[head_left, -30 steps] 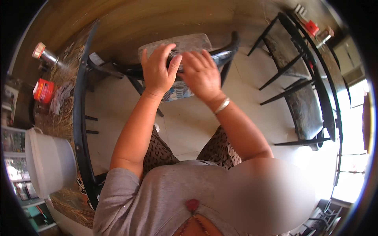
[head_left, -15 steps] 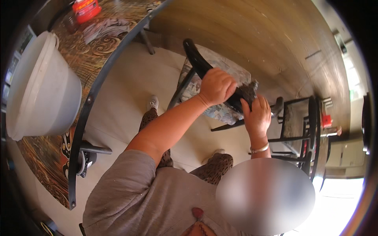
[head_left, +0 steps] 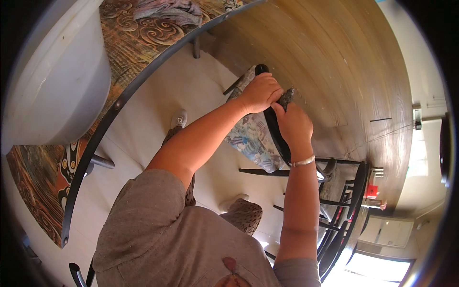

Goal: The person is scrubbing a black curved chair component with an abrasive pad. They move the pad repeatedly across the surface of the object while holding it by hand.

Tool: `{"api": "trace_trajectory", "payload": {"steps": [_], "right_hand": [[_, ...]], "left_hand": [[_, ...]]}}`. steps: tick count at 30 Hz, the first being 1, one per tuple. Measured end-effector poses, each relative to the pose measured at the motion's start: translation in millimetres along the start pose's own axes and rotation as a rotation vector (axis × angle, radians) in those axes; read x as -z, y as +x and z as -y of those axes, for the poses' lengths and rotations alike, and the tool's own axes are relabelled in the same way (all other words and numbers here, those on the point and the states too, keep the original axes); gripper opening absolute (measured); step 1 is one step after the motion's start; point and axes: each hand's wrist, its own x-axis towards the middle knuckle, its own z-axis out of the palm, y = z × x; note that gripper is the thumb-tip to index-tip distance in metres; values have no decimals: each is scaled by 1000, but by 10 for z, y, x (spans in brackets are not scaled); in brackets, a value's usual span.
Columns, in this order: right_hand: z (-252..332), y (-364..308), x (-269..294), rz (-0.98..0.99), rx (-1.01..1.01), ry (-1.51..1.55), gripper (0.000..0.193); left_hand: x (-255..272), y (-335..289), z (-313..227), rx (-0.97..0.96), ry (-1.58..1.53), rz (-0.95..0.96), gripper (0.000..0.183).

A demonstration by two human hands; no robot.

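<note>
Both hands are at the curved black backrest [head_left: 275, 134] of a chair whose seat [head_left: 253, 141] has a faded patterned cover. My left hand [head_left: 260, 93] is wrapped around the rail near its far end. Just to its right, my right hand [head_left: 295, 126] is closed on a crumpled dark grey rag [head_left: 287, 98], which it holds against the rail. The rag's lower part is hidden by my fingers.
On the left, a patterned table [head_left: 136, 52] with a dark metal edge bears a large white bucket [head_left: 62, 81] and a crumpled pinkish-grey cloth [head_left: 169, 10]. More black chairs [head_left: 356, 191] stand at right, beside a broad wood-grain surface [head_left: 330, 67].
My right hand has moved closer to my left with the rag. The chair back looks turned in the view, which has shifted; the red container at upper left has left the picture.
</note>
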Motion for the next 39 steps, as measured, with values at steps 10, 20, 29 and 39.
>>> {"api": "trace_trajectory", "payload": {"steps": [10,20,29,39], "right_hand": [[-15,-352,-5,-100,75,-245,39],[-46,-131,-8,-20,33,-103,43],[26,164,183,234,-79,69,53],[-80,-297,238,129,40,-196,51]], "left_hand": [[-22,-81,95,-14,-39,-110,18],[-125,-42,90,-71,-64,-159,12],[-122,-16,61,-154,-38,-173,11],[-64,-46,161,-100,-97,-174,11]]}}
